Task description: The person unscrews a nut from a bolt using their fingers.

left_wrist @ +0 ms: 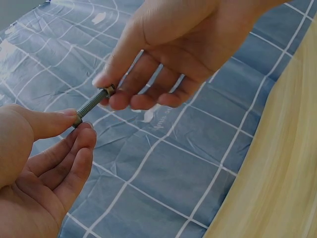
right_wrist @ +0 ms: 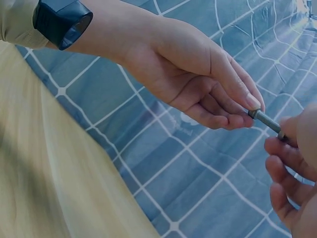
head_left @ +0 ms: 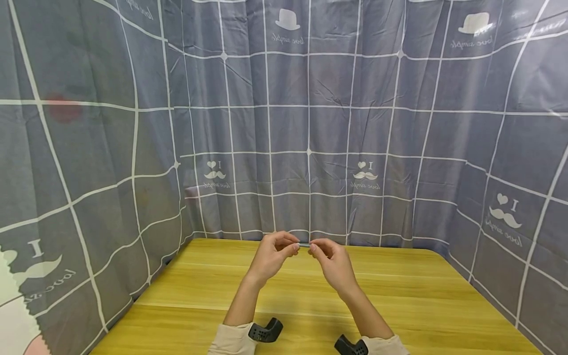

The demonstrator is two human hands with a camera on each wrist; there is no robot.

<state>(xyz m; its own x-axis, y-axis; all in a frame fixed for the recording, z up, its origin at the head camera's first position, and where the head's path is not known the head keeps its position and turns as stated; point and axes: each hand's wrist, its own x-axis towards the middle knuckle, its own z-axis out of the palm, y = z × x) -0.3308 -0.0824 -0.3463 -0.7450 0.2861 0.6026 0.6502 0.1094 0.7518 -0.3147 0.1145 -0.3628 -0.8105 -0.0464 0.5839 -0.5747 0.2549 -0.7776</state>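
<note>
A short threaded metal bolt (head_left: 304,245) is held level between both hands, above the far edge of the wooden table (head_left: 399,296). My left hand (head_left: 290,245) pinches its left end between thumb and forefinger. My right hand (head_left: 316,246) pinches the other end the same way. In the left wrist view the bolt (left_wrist: 91,105) runs from the left hand (left_wrist: 79,124) at lower left up to the right hand (left_wrist: 106,91). In the right wrist view the bolt (right_wrist: 267,120) spans the left hand (right_wrist: 250,115) and the right hand (right_wrist: 285,136).
A grey-blue curtain (head_left: 310,123) with a white grid and moustache prints encloses the table at the back and on both sides. Black camera mounts sit on the left wrist (head_left: 265,330) and the right wrist (head_left: 350,345).
</note>
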